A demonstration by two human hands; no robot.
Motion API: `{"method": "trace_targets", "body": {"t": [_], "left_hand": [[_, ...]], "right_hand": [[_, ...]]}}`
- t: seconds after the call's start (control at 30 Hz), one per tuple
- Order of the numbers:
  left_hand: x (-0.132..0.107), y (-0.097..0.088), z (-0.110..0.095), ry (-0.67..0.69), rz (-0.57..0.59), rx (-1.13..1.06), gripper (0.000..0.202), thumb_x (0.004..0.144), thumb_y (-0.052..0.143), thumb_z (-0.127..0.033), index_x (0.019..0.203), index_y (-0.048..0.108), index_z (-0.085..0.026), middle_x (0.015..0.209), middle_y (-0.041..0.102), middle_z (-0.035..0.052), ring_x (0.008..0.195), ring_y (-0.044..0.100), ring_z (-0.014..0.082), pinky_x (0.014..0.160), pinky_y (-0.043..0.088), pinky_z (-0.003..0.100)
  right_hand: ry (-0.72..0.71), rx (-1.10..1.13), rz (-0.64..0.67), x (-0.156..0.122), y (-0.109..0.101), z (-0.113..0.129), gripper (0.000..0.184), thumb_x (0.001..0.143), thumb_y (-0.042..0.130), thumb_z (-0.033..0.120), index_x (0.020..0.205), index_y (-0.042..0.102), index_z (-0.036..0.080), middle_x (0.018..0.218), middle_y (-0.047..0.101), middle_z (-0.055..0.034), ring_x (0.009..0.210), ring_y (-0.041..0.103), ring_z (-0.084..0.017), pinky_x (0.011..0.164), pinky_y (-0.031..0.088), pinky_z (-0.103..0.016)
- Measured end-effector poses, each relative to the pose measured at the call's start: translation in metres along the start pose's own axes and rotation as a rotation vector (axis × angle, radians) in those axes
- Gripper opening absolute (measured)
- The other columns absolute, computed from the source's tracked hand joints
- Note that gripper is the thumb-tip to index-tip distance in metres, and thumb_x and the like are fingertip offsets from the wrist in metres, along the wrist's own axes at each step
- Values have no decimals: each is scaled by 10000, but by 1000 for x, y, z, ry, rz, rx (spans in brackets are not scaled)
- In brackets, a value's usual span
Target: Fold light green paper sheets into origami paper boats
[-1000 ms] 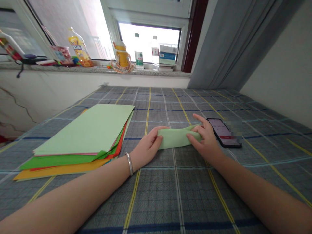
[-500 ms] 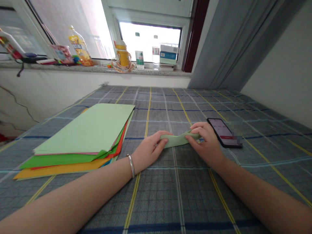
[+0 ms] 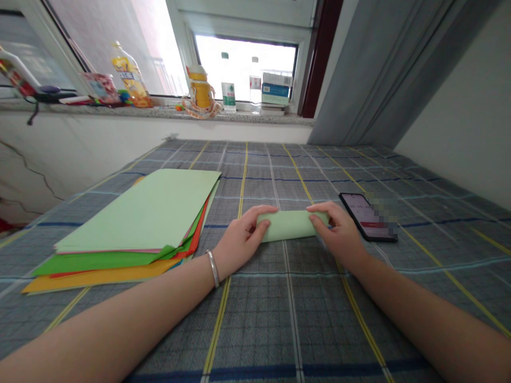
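- The left hand (image 3: 243, 232) lies curved over the left end of the folded pale green paper (image 3: 290, 225), its fingers pressing down on top and its thumb against the near side.
- The right hand (image 3: 337, 233) holds the right end the same way, with fingers arched over the paper and pressing it between the hands; neither hand is spread flat.
- The folded paper forms a flat, narrow band lying crosswise on the checked bedsheet (image 3: 279, 324), directly between the hands. Its long edges look fairly straight, and both ends are covered by the fingers.
- A metal bangle (image 3: 213, 268) circles the left wrist at about 7 o'clock from the left hand.
- A stack of colored paper (image 3: 139, 210) lies near the left hand at 9 o'clock. Its pale green top sheet sits over green, red-orange and yellow sheets, and their edges fan out unevenly. Only a narrow strip of bedsheet separates the stack's right edge from the hand.
- A phone (image 3: 361, 210) lies just beside the right hand at 2 o'clock, with its lit screen partly blurred. Little room remains between its left edge and the fingers.
- A wide stretch of bedsheet runs from the hands toward 12 o'clock, ending at the wall beneath the stone window sill (image 3: 167, 115).
- Bottles (image 3: 228, 88) and a stack of boxes (image 3: 275, 90) stand on the sill, well apart from the hands.
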State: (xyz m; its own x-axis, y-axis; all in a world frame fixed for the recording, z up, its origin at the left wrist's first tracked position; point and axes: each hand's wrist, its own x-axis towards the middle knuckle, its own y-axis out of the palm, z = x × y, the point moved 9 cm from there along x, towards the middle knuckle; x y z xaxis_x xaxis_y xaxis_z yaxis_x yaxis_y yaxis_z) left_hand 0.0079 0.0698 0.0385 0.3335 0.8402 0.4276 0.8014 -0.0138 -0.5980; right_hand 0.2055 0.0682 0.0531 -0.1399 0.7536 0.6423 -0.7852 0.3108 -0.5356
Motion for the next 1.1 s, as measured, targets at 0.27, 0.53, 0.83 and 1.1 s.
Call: {"method": "trace_targets", "body": {"t": [0.27, 0.53, 0.83, 1.1], "left_hand": [[2, 1, -2, -3, -23, -45, 281, 941, 372, -251, 1179, 519, -222, 1038, 605, 22, 866, 557, 162, 784, 460, 283], [-5, 1, -29, 95, -15, -68, 280, 949, 354, -215, 1200, 478, -226, 1095, 585, 37, 958, 556, 161, 850, 461, 287], [1, 1, 1, -107, -14, -230, 228, 933, 382, -275, 1107, 518, -215, 907, 587, 14, 782, 535, 151, 718, 459, 282], [8, 5, 29, -269, -25, -350, 280, 893, 430, -278, 1135, 547, -197, 849, 595, 8, 704, 525, 141, 630, 445, 258]], "right_hand": [[-93, -49, 2, 1, 1, 15, 73, 838, 591, 253, 902, 626, 243, 868, 650, -33, 852, 602, -205, 784, 474, -381], [-209, -36, 7, 0, -3, 33, 66, 838, 617, 224, 895, 626, 254, 838, 652, -16, 821, 605, -183, 749, 479, -349], [6, -27, 106, 2, 4, 5, 117, 828, 604, 262, 937, 640, 238, 896, 679, -25, 855, 620, -197, 784, 482, -360], [406, 384, 145, -3, 27, -38, 259, 756, 642, 346, 969, 608, 202, 808, 687, -31, 651, 627, -166, 554, 477, -283]]}}
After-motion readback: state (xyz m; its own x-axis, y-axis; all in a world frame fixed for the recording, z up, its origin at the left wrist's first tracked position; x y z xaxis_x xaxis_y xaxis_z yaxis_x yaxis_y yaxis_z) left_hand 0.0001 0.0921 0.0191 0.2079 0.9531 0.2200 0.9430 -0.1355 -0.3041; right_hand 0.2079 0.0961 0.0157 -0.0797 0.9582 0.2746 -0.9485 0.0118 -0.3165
